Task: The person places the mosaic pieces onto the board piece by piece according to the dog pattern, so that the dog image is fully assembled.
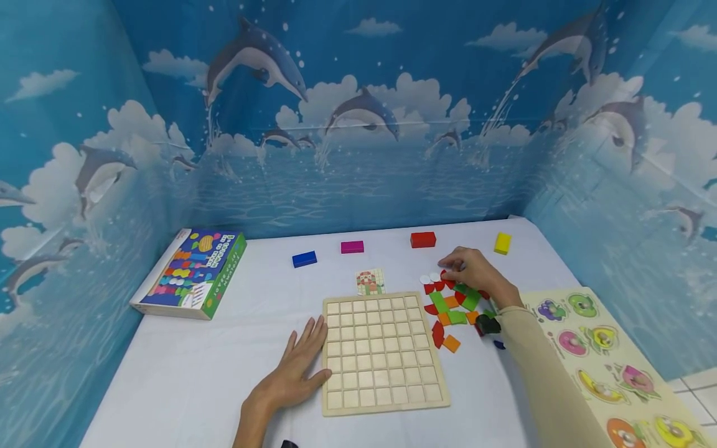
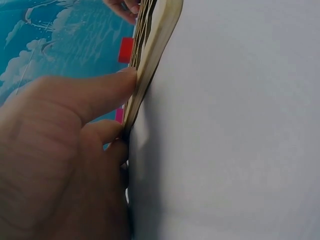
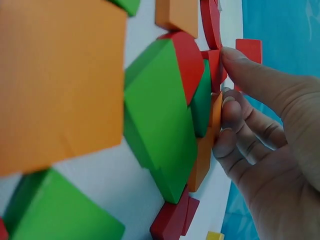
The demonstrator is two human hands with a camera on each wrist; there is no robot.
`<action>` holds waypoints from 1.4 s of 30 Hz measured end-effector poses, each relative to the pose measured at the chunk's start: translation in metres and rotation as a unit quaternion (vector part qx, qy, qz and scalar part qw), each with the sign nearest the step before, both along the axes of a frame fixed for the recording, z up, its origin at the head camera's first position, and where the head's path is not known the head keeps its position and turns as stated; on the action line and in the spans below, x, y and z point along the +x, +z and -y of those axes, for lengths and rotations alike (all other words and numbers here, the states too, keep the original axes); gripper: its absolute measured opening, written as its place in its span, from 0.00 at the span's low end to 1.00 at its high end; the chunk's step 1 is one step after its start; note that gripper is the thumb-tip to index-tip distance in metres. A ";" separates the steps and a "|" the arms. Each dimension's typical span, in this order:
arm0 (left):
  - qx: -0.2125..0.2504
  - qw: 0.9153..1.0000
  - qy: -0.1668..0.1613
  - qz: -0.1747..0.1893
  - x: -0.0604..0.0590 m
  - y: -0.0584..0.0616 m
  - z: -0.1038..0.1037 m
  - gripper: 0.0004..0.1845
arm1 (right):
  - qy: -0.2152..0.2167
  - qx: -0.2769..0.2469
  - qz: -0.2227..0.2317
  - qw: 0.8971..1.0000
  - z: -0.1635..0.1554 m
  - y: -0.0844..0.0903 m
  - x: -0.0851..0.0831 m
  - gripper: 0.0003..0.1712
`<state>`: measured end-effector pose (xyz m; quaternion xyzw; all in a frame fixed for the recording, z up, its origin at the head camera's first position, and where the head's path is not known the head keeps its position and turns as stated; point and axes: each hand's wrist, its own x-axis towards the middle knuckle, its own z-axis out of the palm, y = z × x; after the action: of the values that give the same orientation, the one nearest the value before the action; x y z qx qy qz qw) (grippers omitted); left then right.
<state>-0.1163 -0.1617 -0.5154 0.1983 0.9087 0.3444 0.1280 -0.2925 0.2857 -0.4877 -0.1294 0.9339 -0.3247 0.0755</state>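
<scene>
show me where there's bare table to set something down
A broad bare stretch of tablecloth lies left of the gridded board, between the boxed game and the left hand. A smaller patch separates the board's lower right edge from the right sleeve. Crowded: beside the board's upper right, where coloured pieces cluster by the right hand.

- Centrally on the table (image 1: 185, 379): grid board (image 1: 386, 348).
- Against its left edge: left hand (image 1: 294, 372).
- Just behind it: picture card (image 1: 370, 282).
- Farther back, spaced in a row: four blocks (image 1: 422, 240).
- Right of the grid board: loose shape pieces (image 1: 457, 318), with right hand (image 1: 477, 272) at their far end.
- Rightmost: fruit puzzle board (image 1: 599, 363).
- Back left: game box (image 1: 190, 269).
</scene>
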 end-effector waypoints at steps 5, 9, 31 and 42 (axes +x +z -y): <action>0.007 1.000 0.000 0.003 0.002 0.001 0.001 0.47 | -0.018 0.002 0.009 1.000 0.001 -0.003 0.000 0.17; 0.005 1.000 -0.001 0.005 0.002 0.002 0.001 0.47 | -0.021 -0.002 0.016 1.000 -0.001 -0.003 0.000 0.16; 0.072 0.997 -0.013 -0.037 -0.002 -0.014 0.006 0.48 | -0.031 -0.012 0.027 0.999 -0.002 0.001 -0.004 0.07; 0.022 1.000 0.003 -0.001 -0.001 -0.004 0.002 0.48 | 0.126 -0.144 0.011 0.981 0.063 0.022 0.025 0.07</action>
<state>-0.1176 -0.1633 -0.5191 0.1987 0.9017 0.3642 0.1216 -0.2676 0.2227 -0.4658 -0.2522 0.8524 -0.4454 0.1071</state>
